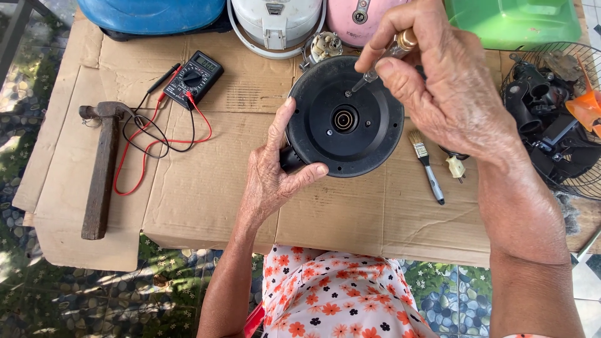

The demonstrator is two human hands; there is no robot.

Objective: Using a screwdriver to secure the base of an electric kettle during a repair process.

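Note:
A round black appliance base is held upside down over the cardboard-covered table. My left hand grips its lower left rim, thumb along the edge. My right hand holds a small screwdriver with a clear handle. Its tip rests on a screw near the upper part of the base's underside. A round metal contact sits at the centre of the base.
A hammer lies at the left. A black multimeter with red and black leads sits behind it. A small brush and a plug lie at the right. A fan grille holds black parts. Appliances line the far edge.

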